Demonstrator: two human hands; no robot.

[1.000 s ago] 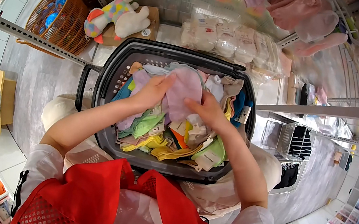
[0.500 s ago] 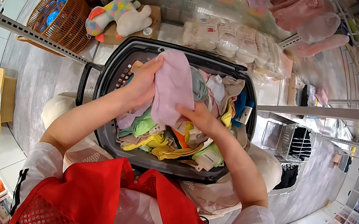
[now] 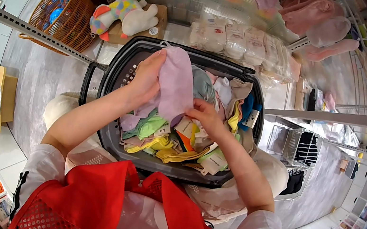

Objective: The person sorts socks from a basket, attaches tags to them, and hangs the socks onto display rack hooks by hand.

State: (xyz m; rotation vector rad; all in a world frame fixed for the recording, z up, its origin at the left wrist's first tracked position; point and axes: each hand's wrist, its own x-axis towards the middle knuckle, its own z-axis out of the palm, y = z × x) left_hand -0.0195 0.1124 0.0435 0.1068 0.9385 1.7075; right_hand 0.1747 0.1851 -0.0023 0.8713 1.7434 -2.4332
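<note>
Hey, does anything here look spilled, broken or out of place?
Maybe the plush toy: it sprawls on a box beyond the basket, looking dumped there. The fabrics lie jumbled, but nothing looks spilled or broken.

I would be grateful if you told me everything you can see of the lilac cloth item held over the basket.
The lilac cloth item is plain, looks soft and thin, and hangs lengthwise, slightly tilted, with gentle creases. A thin white loop shows at its top. The left hand grips its upper side; the right hand's fingertips meet its lower edge. Behind it lie colourful cloth items in the basket.
</note>
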